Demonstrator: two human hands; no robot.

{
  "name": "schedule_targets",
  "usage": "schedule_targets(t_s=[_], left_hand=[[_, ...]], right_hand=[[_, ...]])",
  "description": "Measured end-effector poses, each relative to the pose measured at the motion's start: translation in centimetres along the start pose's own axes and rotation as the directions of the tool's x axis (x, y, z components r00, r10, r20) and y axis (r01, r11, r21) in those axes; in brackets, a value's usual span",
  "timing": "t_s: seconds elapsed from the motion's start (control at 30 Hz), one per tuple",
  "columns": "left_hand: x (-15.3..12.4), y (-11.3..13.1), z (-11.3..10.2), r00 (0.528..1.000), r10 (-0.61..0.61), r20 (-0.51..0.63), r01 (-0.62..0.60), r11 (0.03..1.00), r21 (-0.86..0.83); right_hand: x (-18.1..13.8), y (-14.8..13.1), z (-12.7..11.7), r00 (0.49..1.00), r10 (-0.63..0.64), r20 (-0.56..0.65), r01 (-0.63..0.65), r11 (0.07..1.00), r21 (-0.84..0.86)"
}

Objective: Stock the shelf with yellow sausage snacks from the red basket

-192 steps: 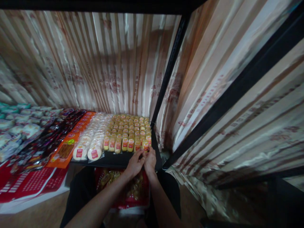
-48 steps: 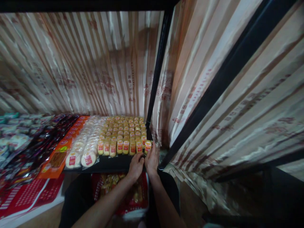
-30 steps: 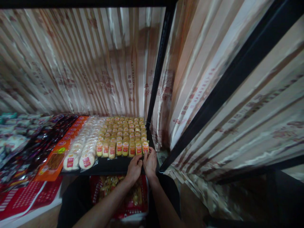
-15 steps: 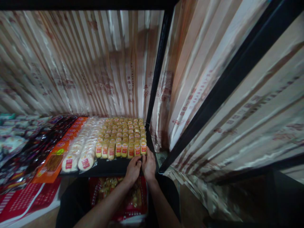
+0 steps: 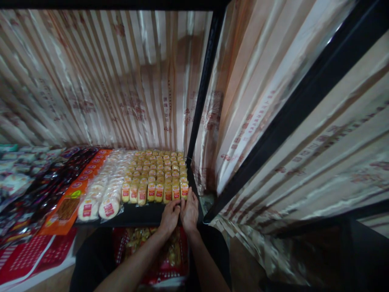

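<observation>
Yellow snack packs (image 5: pixel 159 190) with red labels stand in tight rows on a black shelf (image 5: pixel 139 215). My left hand (image 5: pixel 170 215) is at the front of these rows, near their right end, fingers bent and thumb apart. Beside it, my right hand (image 5: pixel 189 211) has its fingers stretched along the right side of the corner pack (image 5: pixel 184 190). Both thumbs come close together below that pack. Neither hand shows anything gripped in it, though the undersides of the fingers are hidden.
Round white packs (image 5: pixel 110 207), orange packs (image 5: pixel 65 209) and dark packs (image 5: pixel 45 190) lie to the left. Between my legs, under the shelf edge, is a red basket (image 5: pixel 120 243) of yellow packs. Black posts (image 5: pixel 204 81) and curtains (image 5: pixel 136 81) border the shelf.
The view has shifted very slightly. My right hand has moved a touch left along the corner pack; the packs look the same.
</observation>
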State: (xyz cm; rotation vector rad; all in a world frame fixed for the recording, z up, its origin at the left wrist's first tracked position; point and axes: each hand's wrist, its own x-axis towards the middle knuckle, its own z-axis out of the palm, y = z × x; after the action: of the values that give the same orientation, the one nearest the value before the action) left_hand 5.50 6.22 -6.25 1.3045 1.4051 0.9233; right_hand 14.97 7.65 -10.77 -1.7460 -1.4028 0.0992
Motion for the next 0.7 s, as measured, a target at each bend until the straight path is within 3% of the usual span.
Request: schedule_targets(t_s=[0.33, 0.7], left_hand=[[0.18, 0.28, 0.08, 0.999, 0.038, -0.031, -0.037, 0.999, 0.032], [-0.72, 0.11, 0.00, 0.999, 0.037, -0.035, -0.036, 0.999, 0.016]], right_hand=[[0.10, 0.56, 0.94, 0.999, -0.016, 0.031, 0.015, 1.000, 0.004], [-0.07, 0.59, 0.39, 0.998, -0.047, -0.034, 0.048, 0.999, 0.025]])
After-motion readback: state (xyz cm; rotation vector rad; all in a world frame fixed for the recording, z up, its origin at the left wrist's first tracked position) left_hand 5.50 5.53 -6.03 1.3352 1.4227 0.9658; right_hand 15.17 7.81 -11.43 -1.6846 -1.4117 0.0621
